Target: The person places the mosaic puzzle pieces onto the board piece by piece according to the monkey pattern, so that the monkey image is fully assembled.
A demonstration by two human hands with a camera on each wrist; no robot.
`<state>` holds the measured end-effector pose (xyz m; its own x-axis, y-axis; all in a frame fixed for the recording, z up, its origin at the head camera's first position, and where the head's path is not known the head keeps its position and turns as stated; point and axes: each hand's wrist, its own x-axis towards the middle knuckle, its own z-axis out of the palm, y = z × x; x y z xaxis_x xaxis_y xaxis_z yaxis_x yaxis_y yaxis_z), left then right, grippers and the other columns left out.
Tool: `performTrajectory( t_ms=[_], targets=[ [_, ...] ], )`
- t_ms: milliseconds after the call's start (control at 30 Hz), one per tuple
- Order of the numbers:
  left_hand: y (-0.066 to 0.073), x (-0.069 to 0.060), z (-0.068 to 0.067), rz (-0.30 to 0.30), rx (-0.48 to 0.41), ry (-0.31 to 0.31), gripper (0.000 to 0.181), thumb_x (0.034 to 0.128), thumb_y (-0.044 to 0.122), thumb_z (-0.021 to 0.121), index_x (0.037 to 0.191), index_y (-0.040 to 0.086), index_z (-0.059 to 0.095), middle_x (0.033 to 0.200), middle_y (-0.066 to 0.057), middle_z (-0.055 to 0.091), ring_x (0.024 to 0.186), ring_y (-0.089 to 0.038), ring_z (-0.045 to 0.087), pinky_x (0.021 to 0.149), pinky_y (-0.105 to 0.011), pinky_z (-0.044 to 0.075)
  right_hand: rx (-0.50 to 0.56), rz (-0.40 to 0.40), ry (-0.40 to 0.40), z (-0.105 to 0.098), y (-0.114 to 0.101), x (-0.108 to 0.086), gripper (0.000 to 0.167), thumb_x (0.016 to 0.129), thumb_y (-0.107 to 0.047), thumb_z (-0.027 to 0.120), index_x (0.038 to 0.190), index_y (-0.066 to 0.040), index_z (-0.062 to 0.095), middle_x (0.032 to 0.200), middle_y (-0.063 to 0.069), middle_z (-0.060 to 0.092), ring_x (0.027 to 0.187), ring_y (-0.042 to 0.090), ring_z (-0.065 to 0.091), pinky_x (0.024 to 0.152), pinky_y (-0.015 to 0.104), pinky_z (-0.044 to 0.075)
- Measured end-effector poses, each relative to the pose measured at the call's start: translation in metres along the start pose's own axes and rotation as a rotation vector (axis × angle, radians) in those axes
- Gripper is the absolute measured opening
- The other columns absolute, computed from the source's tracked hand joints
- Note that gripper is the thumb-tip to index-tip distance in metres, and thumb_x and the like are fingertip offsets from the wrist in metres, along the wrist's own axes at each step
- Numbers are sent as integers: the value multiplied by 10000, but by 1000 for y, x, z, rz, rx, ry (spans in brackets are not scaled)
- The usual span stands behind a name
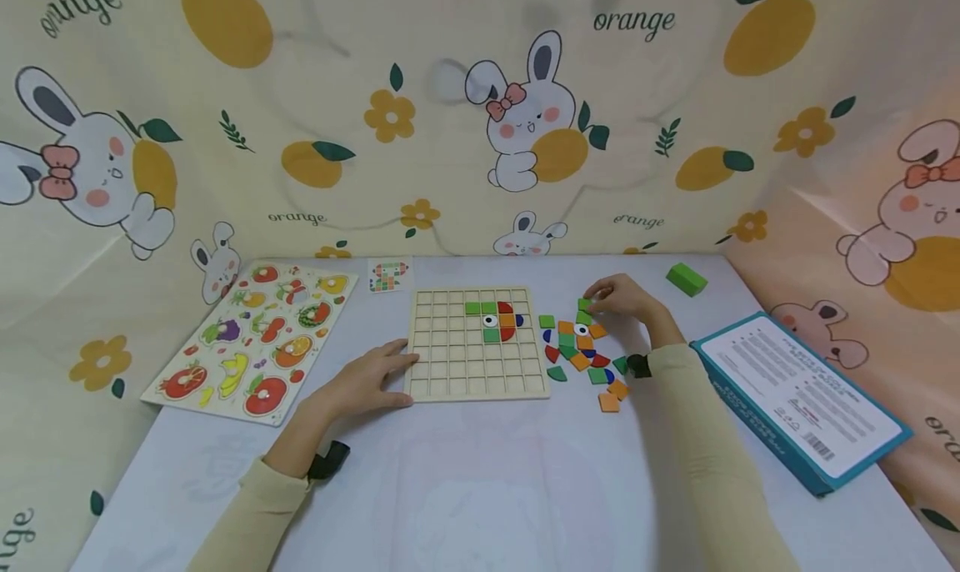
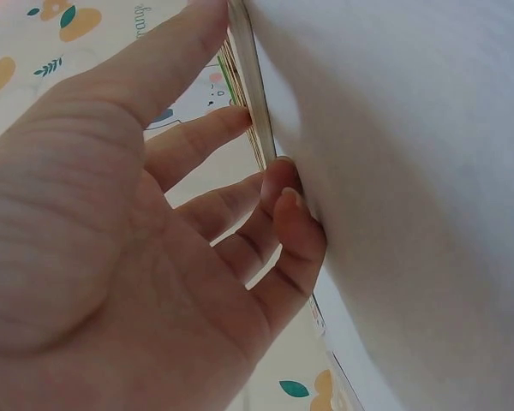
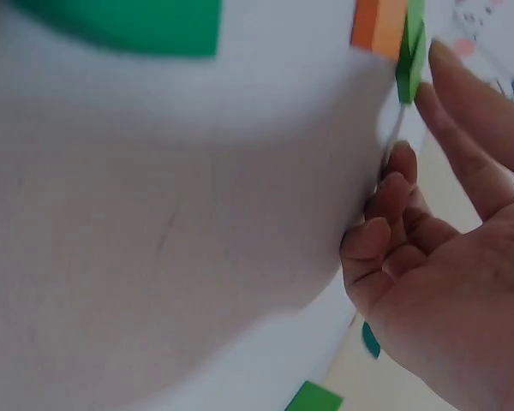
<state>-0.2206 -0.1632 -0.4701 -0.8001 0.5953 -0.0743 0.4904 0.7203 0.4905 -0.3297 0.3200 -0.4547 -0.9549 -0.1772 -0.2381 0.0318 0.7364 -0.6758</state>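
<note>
A wooden grid board [image 1: 447, 373] lies mid-table, with green, red, orange, blue and eye-marked tiles set in its upper right cells. My left hand [image 1: 367, 378] rests at the board's left side, its thumb and fingers spread along the edge [image 2: 257, 94]. To the right of the board is a loose cluster of tiles, among them an orange square [image 1: 609, 403] and a green quarter-round [image 1: 557, 374]. At the top of this cluster my right hand [image 1: 624, 297] pinches a green square tile [image 3: 410, 70] between thumb and index finger, the other fingers curled.
A fruit puzzle board [image 1: 247, 338] lies at the left, with a small pattern card [image 1: 387, 276] beyond the grid board's upper left corner. A teal-edged box [image 1: 806, 401] occupies the right side. Behind it stands a green block [image 1: 686, 279]. Printed cloth walls enclose the table.
</note>
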Motion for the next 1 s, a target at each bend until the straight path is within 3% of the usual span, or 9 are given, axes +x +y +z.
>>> performTrajectory(
  t_ms=[67, 267, 467, 600, 767, 1000],
  targets=[
    [-1, 0, 0, 2, 3, 4, 736, 851, 402, 787, 1459, 89, 515, 1573, -229, 320, 1414, -437, 345, 1099, -582, 357, -21, 21, -1, 2, -4, 3, 299, 929, -147, 699, 1173, 23, 659, 1216, 233, 562, 1091, 365, 474, 1006, 521, 403],
    [-2, 1, 0, 11, 11, 8, 741, 850, 404, 787, 1460, 86, 512, 1570, -235, 321, 1413, -441, 345, 1103, -574, 354, -32, 33, -7, 4, -7, 6, 230, 934, -136, 690, 1090, 21, 625, 1081, 181, 583, 1020, 341, 493, 967, 472, 433],
    [-1, 0, -1, 6, -6, 9, 732, 852, 393, 788, 1454, 78, 518, 1565, -244, 324, 1411, -454, 339, 1103, -589, 346, 6, -1, 15, 7, -11, 6, 225, 922, -100, 695, 1094, 21, 613, 1011, 150, 579, 984, 317, 495, 910, 407, 440],
    [0, -1, -2, 1, -9, -1, 729, 854, 392, 786, 1455, 79, 516, 1567, -246, 319, 1412, -454, 336, 1101, -590, 347, 67, -52, 35, 12, -22, 10, 288, 927, -70, 668, 1188, 42, 620, 1016, 163, 584, 916, 293, 529, 815, 346, 481],
    [1, -1, -3, -3, -3, 9, 728, 849, 379, 794, 1452, 79, 520, 1566, -248, 320, 1412, -456, 337, 1101, -590, 347, 135, -129, -16, 28, -56, 26, 312, 942, -36, 621, 1240, 59, 637, 1019, 186, 632, 808, 248, 602, 735, 286, 553],
    [1, 0, -3, 3, -3, 1, 732, 855, 386, 787, 1455, 69, 513, 1567, -248, 318, 1411, -458, 337, 1099, -592, 348, 118, -280, -117, 67, -112, 44, 230, 914, 38, 608, 1126, 90, 678, 914, 190, 680, 734, 306, 621, 682, 379, 544]
  ],
)
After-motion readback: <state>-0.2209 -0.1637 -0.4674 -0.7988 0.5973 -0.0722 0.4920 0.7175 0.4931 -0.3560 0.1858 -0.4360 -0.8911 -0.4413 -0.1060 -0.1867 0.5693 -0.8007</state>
